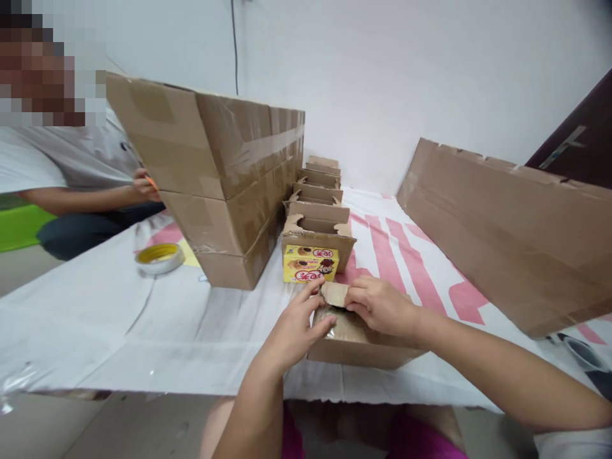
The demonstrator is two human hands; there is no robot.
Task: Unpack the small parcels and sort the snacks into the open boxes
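A small brown cardboard box [368, 350] lies in front of me near the table's front edge, with clear tape on its top. My right hand [382, 306] pinches a torn cardboard flap [335, 294] that stands up from this box, a dark gap below it. On the box's left side rests my left hand [299, 325], thumb and fingers apart, fingertips touching near the flap. Just behind the flap is a yellow snack box [310, 262] with red and brown print, leaning against the nearest of several opened cardboard boxes [318, 239].
Taped cartons [205, 153] are stacked at the left. Beside them lies a tape roll [160, 258] on the white tablecloth [95, 331]. A large cardboard panel or box [502, 236] stands at the right. Another person's hand [144, 185] holds something orange behind the stack.
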